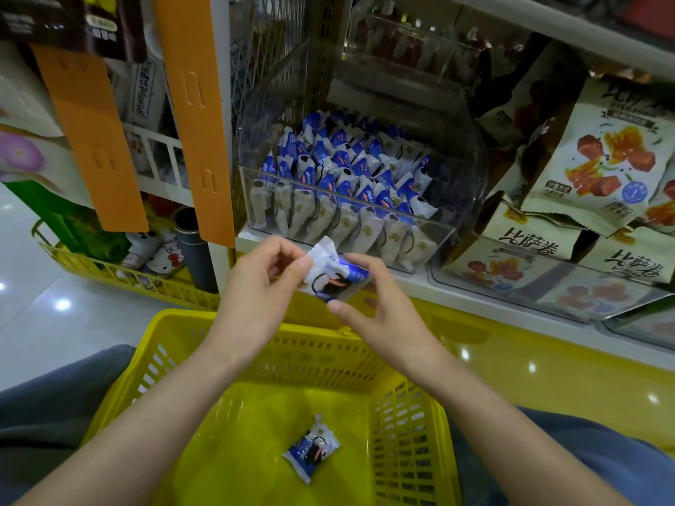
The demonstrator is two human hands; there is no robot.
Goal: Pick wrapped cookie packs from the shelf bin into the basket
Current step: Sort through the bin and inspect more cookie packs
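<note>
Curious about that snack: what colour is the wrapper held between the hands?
The held cookie pack is blue and white with dark print; head view.

One cookie pack (338,276) between left hand (261,286) and right hand (381,310), above yellow basket (314,359).

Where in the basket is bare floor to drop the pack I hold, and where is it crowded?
The held pack fits on the basket floor left of the lying pack, up to the left wall, or behind it, up to the far wall. Right of it the strip is narrower. The bin is crowded.
</note>
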